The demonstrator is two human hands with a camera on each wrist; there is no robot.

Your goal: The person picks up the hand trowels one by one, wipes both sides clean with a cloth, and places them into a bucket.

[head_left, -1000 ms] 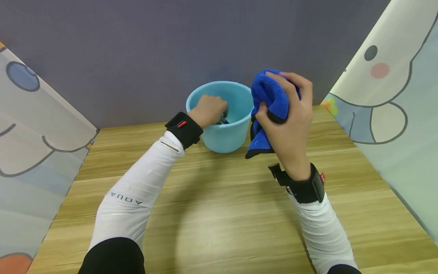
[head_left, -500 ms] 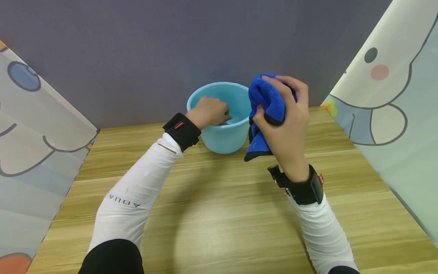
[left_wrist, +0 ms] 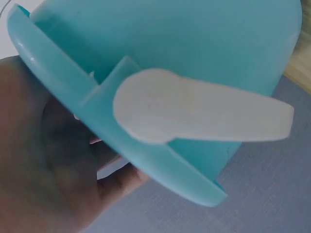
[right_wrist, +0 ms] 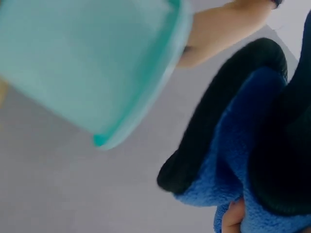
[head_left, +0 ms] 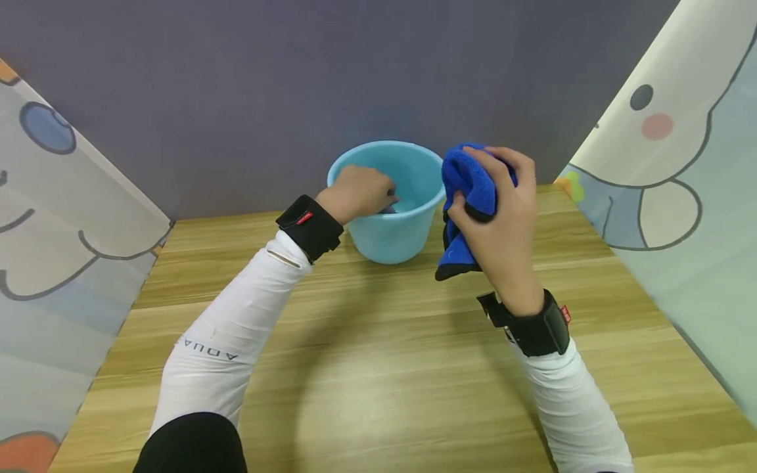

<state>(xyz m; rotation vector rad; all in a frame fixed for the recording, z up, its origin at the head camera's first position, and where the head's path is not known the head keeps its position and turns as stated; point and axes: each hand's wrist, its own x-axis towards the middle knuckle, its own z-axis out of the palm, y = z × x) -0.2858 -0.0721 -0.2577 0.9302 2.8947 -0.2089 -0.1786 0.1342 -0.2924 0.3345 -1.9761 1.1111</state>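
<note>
A light-blue plastic bucket (head_left: 393, 243) stands at the back of the table. Over its near-left rim reaches my left hand (head_left: 357, 192), with fingers bent down inside. A small dark bluish patch (head_left: 388, 209) shows under those fingers, too hidden to identify. In the left wrist view the hand (left_wrist: 53, 160) lies behind the bucket rim (left_wrist: 131, 153), and its fingertips are mostly hidden. My right hand (head_left: 503, 217) grips a bunched blue cloth with black edging (head_left: 470, 184), held up just right of the bucket. The cloth (right_wrist: 218, 160) hangs in folds in the right wrist view.
The white bucket handle (left_wrist: 209, 109) lies along the bucket's outer side. A wood-grain table (head_left: 355, 368) extends toward me. Behind it rises a dark grey wall (head_left: 266, 98), with cartoon-printed panels (head_left: 662, 151) on both sides.
The right hand and cloth have come down slightly, shifting left and then back right. The bucket sits slightly farther right in view. My left wrist has drawn a little left, its fingers still inside.
</note>
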